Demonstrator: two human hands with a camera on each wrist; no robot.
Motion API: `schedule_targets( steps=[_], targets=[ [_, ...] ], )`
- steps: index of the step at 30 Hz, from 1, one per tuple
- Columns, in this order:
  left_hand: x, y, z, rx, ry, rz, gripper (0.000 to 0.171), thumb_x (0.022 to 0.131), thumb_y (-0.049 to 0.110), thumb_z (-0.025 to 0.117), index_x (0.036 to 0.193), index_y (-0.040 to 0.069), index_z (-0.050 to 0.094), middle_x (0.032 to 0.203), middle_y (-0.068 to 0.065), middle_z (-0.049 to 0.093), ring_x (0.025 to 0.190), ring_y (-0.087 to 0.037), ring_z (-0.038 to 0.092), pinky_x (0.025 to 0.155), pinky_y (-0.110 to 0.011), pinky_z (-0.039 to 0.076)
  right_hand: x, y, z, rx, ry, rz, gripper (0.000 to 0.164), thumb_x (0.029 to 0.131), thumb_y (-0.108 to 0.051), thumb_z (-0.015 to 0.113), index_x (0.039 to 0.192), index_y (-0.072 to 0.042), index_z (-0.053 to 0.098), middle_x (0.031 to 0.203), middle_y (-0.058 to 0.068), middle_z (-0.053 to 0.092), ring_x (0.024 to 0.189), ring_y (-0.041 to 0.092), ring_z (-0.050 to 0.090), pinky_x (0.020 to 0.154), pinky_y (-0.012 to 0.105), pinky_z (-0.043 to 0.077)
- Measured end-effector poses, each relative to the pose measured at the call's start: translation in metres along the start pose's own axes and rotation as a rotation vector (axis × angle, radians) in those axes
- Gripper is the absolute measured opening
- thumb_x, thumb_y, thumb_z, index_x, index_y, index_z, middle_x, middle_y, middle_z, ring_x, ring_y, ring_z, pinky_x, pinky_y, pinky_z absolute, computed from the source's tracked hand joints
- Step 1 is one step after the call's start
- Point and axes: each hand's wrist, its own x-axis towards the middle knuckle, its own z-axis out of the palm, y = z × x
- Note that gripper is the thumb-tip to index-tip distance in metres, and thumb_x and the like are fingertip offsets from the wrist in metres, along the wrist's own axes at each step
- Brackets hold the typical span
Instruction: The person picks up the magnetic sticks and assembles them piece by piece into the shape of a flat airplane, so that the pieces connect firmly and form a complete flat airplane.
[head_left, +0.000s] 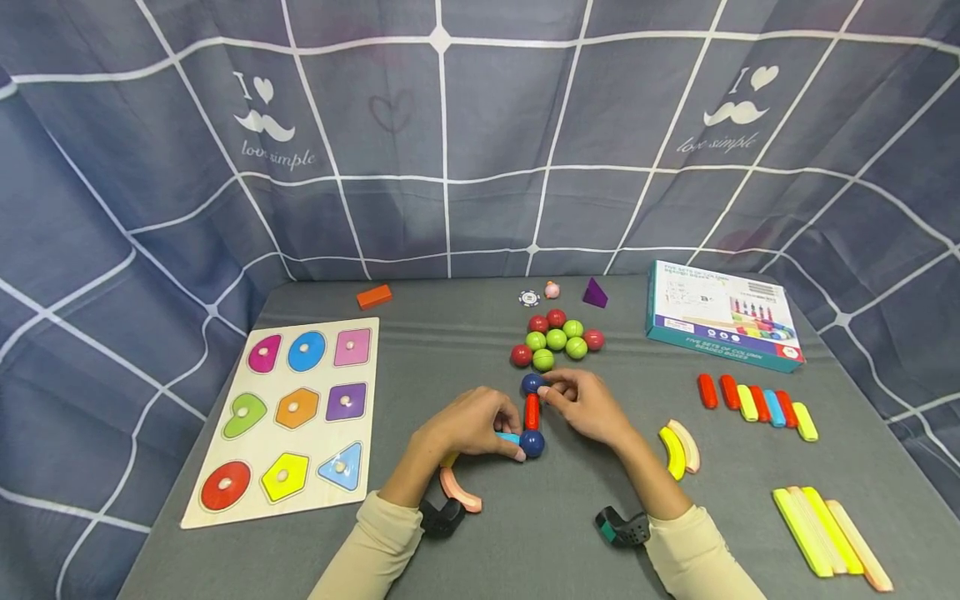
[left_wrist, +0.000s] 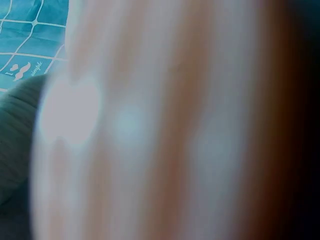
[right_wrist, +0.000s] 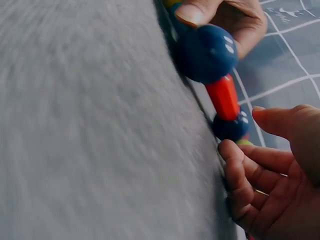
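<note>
In the head view, two dark blue balls are joined by a short red rod (head_left: 532,412) on the grey table. My left hand (head_left: 474,421) pinches a light blue rod (head_left: 508,437) against the near blue ball (head_left: 532,444). A yellow piece and a curved peach piece (head_left: 459,492) lie under and beside that wrist, partly hidden. My right hand (head_left: 588,406) has its thumb and fingertips about the far blue ball (head_left: 532,382). The right wrist view shows this far ball (right_wrist: 231,126) between thumb and curled fingers. Blurred skin fills most of the left wrist view.
Red and green balls (head_left: 556,339) cluster just beyond the far blue ball. Left stands a wooden shape puzzle board (head_left: 372,350). At right are a boxed set (head_left: 723,317), short rods (head_left: 756,404), curved pieces (head_left: 672,452) and long sticks (head_left: 817,532). Small blocks lie at the back.
</note>
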Motion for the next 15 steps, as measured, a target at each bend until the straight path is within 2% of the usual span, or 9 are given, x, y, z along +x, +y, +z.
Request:
schedule_targets(
  steps=[4, 9, 12, 15],
  targets=[
    [0.0, 0.002, -0.001, -0.007, -0.018, -0.012, 0.026, 0.068, 0.04, 0.085, 0.071, 0.024, 0.065, 0.067, 0.014, 0.058, 0.063, 0.001, 0.051, 0.059, -0.019, 0.042, -0.012, 0.005, -0.022, -0.048, 0.032, -0.005, 0.03, 0.091, -0.027, 0.064, 0.111, -0.004, 0.066, 0.081, 0.002, 0.067, 0.061, 0.012, 0.055, 0.052, 0.026, 0.041],
    [-0.003, 0.006, -0.002, -0.008, -0.037, -0.04, 0.027, 0.067, 0.043, 0.084, 0.069, 0.025, 0.064, 0.064, 0.017, 0.056, 0.062, 0.001, 0.051, 0.058, -0.019, 0.042, -0.038, 0.016, -0.068, -0.189, 0.11, 0.026, 0.025, 0.092, -0.032, 0.063, 0.102, -0.01, 0.068, 0.082, -0.001, 0.064, 0.067, 0.014, 0.055, 0.056, 0.027, 0.042],
    [-0.005, 0.007, -0.003, -0.009, -0.037, -0.045, 0.026, 0.068, 0.043, 0.084, 0.068, 0.025, 0.064, 0.065, 0.017, 0.056, 0.062, 0.001, 0.052, 0.059, -0.019, 0.043, -0.058, 0.025, -0.095, -0.27, 0.118, 0.085, 0.023, 0.092, -0.031, 0.063, 0.097, -0.01, 0.067, 0.076, 0.0, 0.061, 0.064, 0.015, 0.053, 0.055, 0.028, 0.042],
    [-0.005, 0.007, -0.004, -0.016, -0.037, -0.048, 0.026, 0.068, 0.042, 0.084, 0.068, 0.025, 0.064, 0.065, 0.016, 0.057, 0.062, 0.001, 0.052, 0.059, -0.02, 0.043, -0.076, 0.033, -0.114, -0.338, 0.088, 0.175, 0.025, 0.089, -0.032, 0.066, 0.093, -0.007, 0.065, 0.073, 0.001, 0.059, 0.061, 0.014, 0.052, 0.053, 0.028, 0.04]
  ],
)
